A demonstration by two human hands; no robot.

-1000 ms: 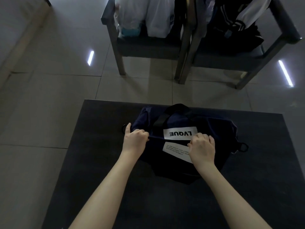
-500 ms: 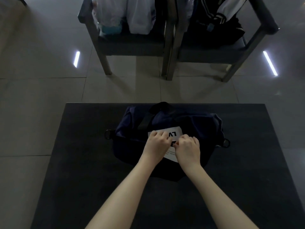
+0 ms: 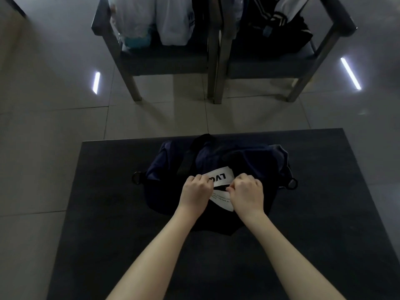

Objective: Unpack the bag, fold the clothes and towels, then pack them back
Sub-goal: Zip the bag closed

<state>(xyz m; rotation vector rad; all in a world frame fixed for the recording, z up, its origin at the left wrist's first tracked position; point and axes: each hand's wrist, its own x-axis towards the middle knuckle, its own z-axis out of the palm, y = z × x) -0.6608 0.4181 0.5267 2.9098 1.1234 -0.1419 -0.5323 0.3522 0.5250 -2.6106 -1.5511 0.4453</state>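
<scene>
Down on the dark flat counter, the dark navy fabric duffel bag lies on its side near the far edge, and both my forearms reach in from the bottom of the head view to meet on top of it. My left hand sits knuckles up at the bag's middle, fingers curled tight onto the fabric right at the near end of the white rectangular label with bold black letters. It covers part of the print, so only "LV" reads clearly. My right hand is just beside it, almost touching, fingers curled in and pinching at the dark seam that runs under that label. What exactly sits between those fingertips I cannot tell; it is too dark and small. Between and below my two hands peeks a second white tag with fine small print, lying flat on the bag.

A black webbing strap runs over the bag's left half. One dark metal ring sticks out at the left end, another ring at the right end.

Beyond the counter, on the pale tiled floor, stand two dark armchairs side by side. The left armchair carries white plastic bags. The right armchair holds a heap of black clothing with white stripes.
</scene>
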